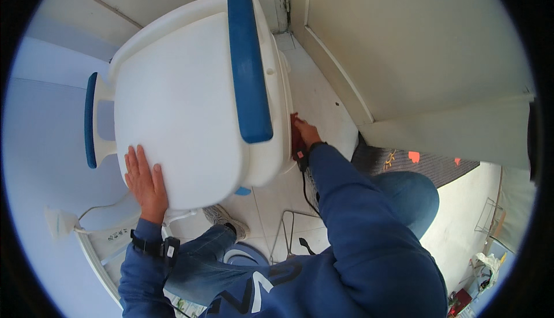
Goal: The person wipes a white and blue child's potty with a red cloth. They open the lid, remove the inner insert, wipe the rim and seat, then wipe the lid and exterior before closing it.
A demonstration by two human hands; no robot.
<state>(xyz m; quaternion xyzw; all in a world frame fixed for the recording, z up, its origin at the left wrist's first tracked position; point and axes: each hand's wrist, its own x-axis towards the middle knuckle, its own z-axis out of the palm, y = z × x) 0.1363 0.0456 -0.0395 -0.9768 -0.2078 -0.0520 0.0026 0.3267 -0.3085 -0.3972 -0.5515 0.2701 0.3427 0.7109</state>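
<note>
A large white plastic chair-like piece (179,87) with a smooth, broad panel fills the space before me. One blue padded armrest (249,64) runs along its right side, and another blue armrest (90,120) juts out at its left. My left hand (144,176) lies flat on the panel's near left part, fingers stretched out and holding nothing. Down at the right side of the piece, my right hand (307,133) is closed on a dark red cloth (296,135), which touches the white side wall. Its fingertips are partly hidden by the cloth.
A grey mat (415,165) with orange shapes lies on the tiled floor at right. Beige panels (415,47) stand close on the right. Near my feet are a metal wire frame (287,225) and a white rack (95,254); a cable (306,191) hangs from my right wrist.
</note>
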